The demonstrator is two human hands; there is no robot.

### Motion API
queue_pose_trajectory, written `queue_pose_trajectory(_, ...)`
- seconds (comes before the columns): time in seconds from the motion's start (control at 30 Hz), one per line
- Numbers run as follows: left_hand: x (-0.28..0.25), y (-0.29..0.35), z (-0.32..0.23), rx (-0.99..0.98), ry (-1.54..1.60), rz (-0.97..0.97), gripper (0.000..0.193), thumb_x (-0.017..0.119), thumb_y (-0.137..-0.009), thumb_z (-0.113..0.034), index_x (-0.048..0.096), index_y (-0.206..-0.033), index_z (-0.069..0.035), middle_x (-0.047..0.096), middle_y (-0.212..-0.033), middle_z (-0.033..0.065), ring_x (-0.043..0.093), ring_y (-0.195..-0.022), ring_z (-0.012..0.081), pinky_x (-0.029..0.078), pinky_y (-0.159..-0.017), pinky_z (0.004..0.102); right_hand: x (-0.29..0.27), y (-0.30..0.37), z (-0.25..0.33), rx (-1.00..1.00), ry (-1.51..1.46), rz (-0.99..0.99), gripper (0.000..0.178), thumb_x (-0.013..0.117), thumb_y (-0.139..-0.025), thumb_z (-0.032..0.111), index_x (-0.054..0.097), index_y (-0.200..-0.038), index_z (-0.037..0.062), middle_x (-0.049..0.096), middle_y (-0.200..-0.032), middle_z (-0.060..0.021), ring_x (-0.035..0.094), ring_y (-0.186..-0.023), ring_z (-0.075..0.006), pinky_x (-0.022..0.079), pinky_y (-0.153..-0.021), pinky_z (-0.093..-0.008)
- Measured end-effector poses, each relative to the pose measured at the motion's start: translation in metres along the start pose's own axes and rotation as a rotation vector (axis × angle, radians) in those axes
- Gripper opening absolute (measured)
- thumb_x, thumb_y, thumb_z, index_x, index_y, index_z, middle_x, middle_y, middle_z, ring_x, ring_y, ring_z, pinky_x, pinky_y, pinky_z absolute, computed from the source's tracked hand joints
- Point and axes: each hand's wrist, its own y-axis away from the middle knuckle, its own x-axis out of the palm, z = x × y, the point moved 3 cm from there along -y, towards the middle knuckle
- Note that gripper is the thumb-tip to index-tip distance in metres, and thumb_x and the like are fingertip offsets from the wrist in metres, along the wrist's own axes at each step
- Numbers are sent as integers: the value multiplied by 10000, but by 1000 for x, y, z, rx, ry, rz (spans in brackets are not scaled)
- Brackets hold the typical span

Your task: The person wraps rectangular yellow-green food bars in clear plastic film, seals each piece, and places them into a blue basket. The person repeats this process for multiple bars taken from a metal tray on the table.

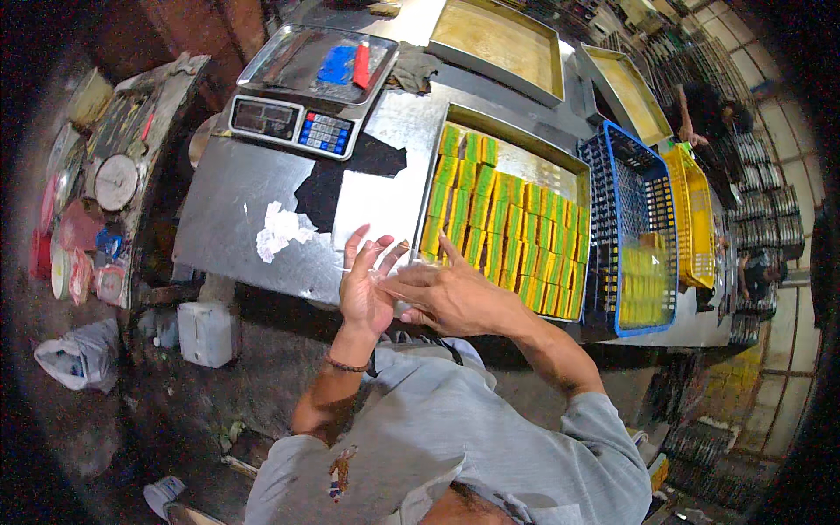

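Note:
My left hand (367, 293) is raised palm up at the table's front edge, its fingers spread and slightly bent. Across its palm reaches my right hand (459, 296), back upward, with the index finger stretched out and the other fingers drawn toward the left palm. A thin, clear, shiny bit shows between the hands; what it is I cannot make out. Just beyond them lies a stack of white sheets (372, 208). To the right, a metal tray (542, 153) holds rows of green and yellow layered cake pieces (503, 227), close to my right fingers.
A digital scale (302, 122) bears a red and a blue item. Crumpled clear wrappers (284, 229) lie beside black cloth (350, 179). A blue crate (630, 280) with cake pieces and a yellow crate (691, 214) stand right. Another person (700, 109) is at the far right.

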Motion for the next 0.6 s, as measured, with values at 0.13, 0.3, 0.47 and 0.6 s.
queue_pose_trajectory(0.13,8,-14,15,34,72,29,181,537,-1074,-321,596,-1061,-150,658,-1077,62,635,-1138,295,510,-1051,566,5,10,-14,-29,-8,-331,676,674,-956,357,405,-1563,232,527,-1516,-65,468,-1429,-285,199,-1173,-740)
queue_pose_trajectory(0.3,-3,-25,22,36,174,-54,220,563,-1058,-333,622,-1006,-127,675,-1076,71,629,-1171,329,463,-1095,630,-11,26,-37,26,-71,-282,635,716,-935,356,484,-1508,211,603,-1438,-67,576,-1322,-293,317,-1151,-649)
queue_pose_trajectory(0.47,-36,-3,-2,213,244,-228,229,623,-1024,-336,625,-977,-112,650,-1082,100,617,-1175,321,436,-1112,656,-49,49,-170,97,-278,-738,400,761,-906,255,704,-1266,90,731,-1214,-138,696,-1136,-314,525,-1011,-409)
queue_pose_trajectory(0.6,-44,36,-17,338,233,-296,246,645,-1010,-328,645,-925,-97,683,-1033,120,621,-1177,336,400,-1140,671,-39,24,-335,333,-210,-682,850,864,-766,392,524,-1462,42,593,-1431,-204,563,-1331,-343,433,-1123,-435)
